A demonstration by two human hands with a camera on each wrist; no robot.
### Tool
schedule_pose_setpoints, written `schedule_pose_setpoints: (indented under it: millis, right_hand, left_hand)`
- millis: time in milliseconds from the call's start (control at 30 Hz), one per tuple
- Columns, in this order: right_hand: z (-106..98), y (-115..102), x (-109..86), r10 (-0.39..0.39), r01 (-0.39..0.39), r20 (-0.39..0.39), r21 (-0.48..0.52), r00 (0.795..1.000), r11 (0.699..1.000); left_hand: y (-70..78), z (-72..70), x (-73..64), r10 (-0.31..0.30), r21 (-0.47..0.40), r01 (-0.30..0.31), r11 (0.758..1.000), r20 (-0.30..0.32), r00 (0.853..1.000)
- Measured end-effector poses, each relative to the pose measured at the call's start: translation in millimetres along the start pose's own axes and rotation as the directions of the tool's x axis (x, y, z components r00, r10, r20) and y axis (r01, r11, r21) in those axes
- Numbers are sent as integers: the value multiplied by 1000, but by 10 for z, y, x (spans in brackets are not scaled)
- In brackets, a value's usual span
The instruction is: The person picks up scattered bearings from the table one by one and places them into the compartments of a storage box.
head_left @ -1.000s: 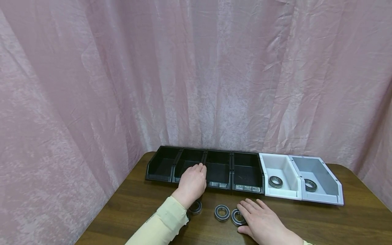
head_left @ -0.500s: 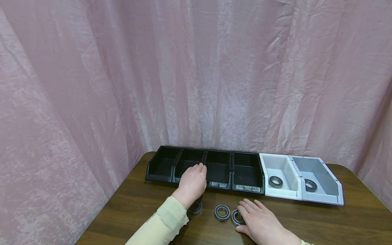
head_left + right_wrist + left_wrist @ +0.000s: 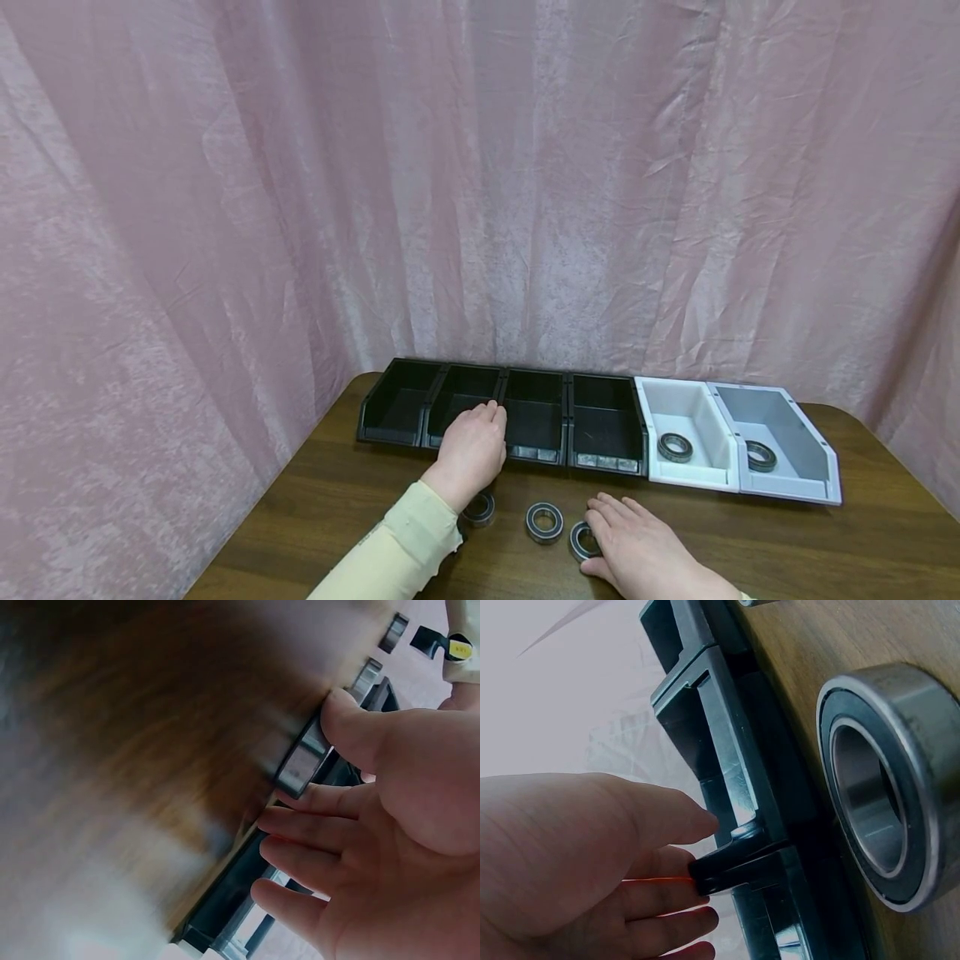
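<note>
My left hand reaches to the row of black bins. Thumb and fingers pinch the front corner of a divider between two bins. Under the left wrist, partly hidden, lies a ball bearing on the table. My right hand holds another bearing flat on the tabletop; in the right wrist view thumb and index finger press its opposite sides, the other fingers extended. Between the hands a third bearing lies flat, untouched.
To the right of the black bins stand a white bin and a grey bin, each with one bearing inside. A pink curtain hangs behind the wooden table.
My right hand and its bearing have shifted very slightly toward me. The left hand stays at the black bins, and the other bearings lie where they were.
</note>
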State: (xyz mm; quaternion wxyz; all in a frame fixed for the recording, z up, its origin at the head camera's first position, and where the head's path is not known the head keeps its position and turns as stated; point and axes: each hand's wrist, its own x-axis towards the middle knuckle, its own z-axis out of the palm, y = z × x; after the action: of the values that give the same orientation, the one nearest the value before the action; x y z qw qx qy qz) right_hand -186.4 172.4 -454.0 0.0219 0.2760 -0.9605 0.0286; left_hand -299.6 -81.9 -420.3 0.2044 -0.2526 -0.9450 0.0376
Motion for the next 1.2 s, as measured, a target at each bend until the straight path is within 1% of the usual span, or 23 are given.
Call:
schedule_pose_setpoints:
  millis: [167, 333, 467, 633, 800, 1033, 1200]
  right_hand:
    - [-1, -3, -17, -20, 20, -9, -26, 1000, 999]
    - [3, 8, -40, -16, 16, -14, -27, 1000, 1000]
    - [4, 24, -68, -21, 20, -33, -33, 999, 999]
    - [-29, 46, -98, -19, 17, -39, -30, 999, 999]
    - [-89, 73, -140, -33, 29, -92, -42, 995, 999]
    - [-173, 114, -209, -39, 26, -186, -71, 982, 997]
    - [-261, 129, -241, -34, 18, -202, -81, 979, 997]
  left_hand:
    - [-2, 6, -3, 1, -3, -1, 1000, -6, 1000]
    - [-2, -6, -2, 4, -8, -4, 1000, -13, 1000]
    - [-2, -10, 2, 10, -2, -10, 1000, -21, 1000]
    - [-1, -9, 0, 8, -2, -8, 1000, -15, 1000]
    - [-3, -7, -3, 8, 4, -8, 1000, -14, 1000]
    - [-4, -8, 5, 10, 10, -10, 1000, -24, 1000]
    - [-3, 1, 6, 3, 7, -3, 1000, -6, 1000]
